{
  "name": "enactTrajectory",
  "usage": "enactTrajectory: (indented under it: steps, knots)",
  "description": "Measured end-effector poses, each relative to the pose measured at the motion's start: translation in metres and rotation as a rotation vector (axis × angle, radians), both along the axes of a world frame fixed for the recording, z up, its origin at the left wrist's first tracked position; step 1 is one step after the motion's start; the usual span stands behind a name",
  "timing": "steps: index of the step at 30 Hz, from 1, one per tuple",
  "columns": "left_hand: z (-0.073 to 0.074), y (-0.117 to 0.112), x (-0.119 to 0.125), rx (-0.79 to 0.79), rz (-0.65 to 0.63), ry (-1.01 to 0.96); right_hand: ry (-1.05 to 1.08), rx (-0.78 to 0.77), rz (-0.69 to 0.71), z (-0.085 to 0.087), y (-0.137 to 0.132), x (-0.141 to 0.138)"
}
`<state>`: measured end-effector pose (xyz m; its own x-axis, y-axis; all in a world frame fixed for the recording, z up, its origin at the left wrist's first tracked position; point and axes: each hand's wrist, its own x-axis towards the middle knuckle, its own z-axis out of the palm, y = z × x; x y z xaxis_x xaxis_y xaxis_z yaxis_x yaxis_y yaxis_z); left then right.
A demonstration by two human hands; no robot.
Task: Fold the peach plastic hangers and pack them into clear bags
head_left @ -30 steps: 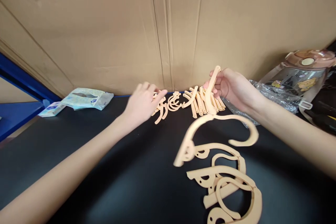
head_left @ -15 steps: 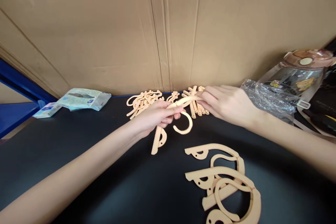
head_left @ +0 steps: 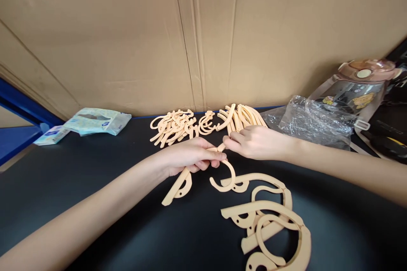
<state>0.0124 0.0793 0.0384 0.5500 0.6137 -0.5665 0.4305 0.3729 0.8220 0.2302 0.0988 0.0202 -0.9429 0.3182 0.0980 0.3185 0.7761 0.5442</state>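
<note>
My left hand is closed around a beige folding clothes hanger; one arm of it slants down past the fingers and its open hook curls below the thumb. The fingers of my right hand pinch the hanger's other end, close beside the left fingertips. Most of that end is hidden by the two hands. Two folded hangers of the same beige lie overlapping on the black table, nearer to me.
Behind the hands lie a pile of small beige hooks and a bundle of hanger arms. Crumpled clear plastic and a strapped water bottle are at right, tissue packs at left. A cardboard wall rises behind.
Both hands have come down and nearer to me with the hanger. My right hand has moved left, closer to my left hand, uncovering more of the arm bundle.
</note>
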Motion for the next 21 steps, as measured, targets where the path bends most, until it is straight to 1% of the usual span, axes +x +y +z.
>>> enactTrajectory:
  steps: [2,4,6,7,9,10,11,13,16,18,19,20,21]
  knots:
    - [0.001,0.003,0.002,-0.004,0.01,0.048,-0.009,-0.147,-0.101,0.002,-0.005,-0.002]
    - [0.002,0.004,0.004,0.023,0.009,0.112,0.0,-0.301,-0.17,0.005,-0.009,-0.004]
    - [0.004,0.003,0.004,0.105,0.001,0.223,0.017,-0.414,-0.243,0.01,-0.008,-0.004]
    - [0.005,0.002,0.004,0.157,-0.005,0.28,0.041,-0.442,-0.322,0.013,-0.005,-0.002]
    - [0.007,-0.002,0.003,0.269,-0.012,0.336,0.138,-0.431,-0.548,0.018,0.008,0.005]
    - [0.008,-0.004,0.003,0.327,0.001,0.327,0.224,-0.389,-0.695,0.02,0.016,0.009]
    - [0.01,-0.006,0.003,0.392,0.03,0.305,0.292,-0.342,-0.794,0.022,0.026,0.013]
    - [0.016,-0.009,0.005,0.543,0.104,0.258,0.363,-0.319,-0.882,0.024,0.046,0.021]
    - [0.023,-0.01,0.008,0.751,0.165,0.149,0.45,-0.329,-0.92,0.024,0.062,0.022]
    - [0.024,-0.008,0.009,0.853,0.176,-0.027,0.506,-0.307,-0.926,0.024,0.058,0.014]
    - [0.023,-0.005,0.009,0.888,0.185,-0.117,0.542,-0.322,-0.901,0.024,0.052,0.008]
    - [0.022,-0.002,0.009,0.911,0.195,-0.183,0.582,-0.373,-0.85,0.024,0.044,0.002]
    - [0.02,0.0,0.008,0.934,0.202,-0.214,0.614,-0.475,-0.754,0.025,0.035,-0.003]
